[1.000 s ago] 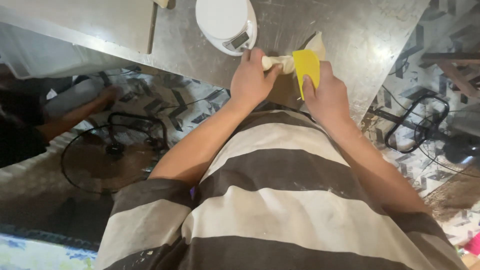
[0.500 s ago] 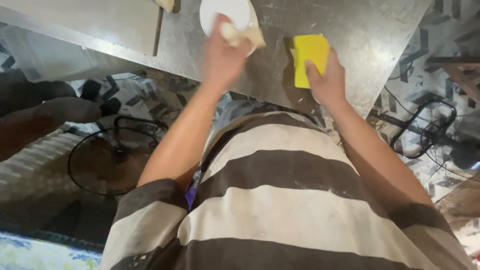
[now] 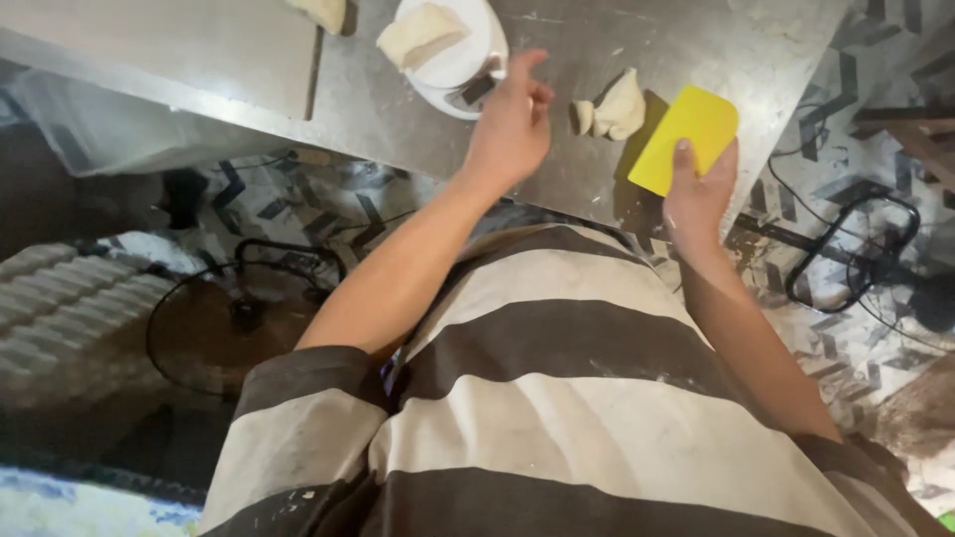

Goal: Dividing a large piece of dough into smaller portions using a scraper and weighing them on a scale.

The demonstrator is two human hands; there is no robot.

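My right hand (image 3: 696,194) holds a yellow plastic dough scraper (image 3: 686,137) against the steel table (image 3: 637,40). Just left of the scraper lies a lump of pale dough (image 3: 619,105) with a small cut-off bit (image 3: 582,116) beside it. My left hand (image 3: 512,124) hovers empty with fingers apart between that dough and a white round kitchen scale (image 3: 460,62). A piece of dough (image 3: 418,35) rests on top of the scale.
A wooden board (image 3: 189,45) covers the table's left part, with more dough (image 3: 320,12) at its top edge. Below on the patterned floor stand a fan (image 3: 239,318) at the left and a black wire frame with cables (image 3: 856,249) at the right.
My left hand carried a piece of dough from the lump to the scale, left it there and is drawing back. My right hand shifted the scraper to the right of the remaining dough.
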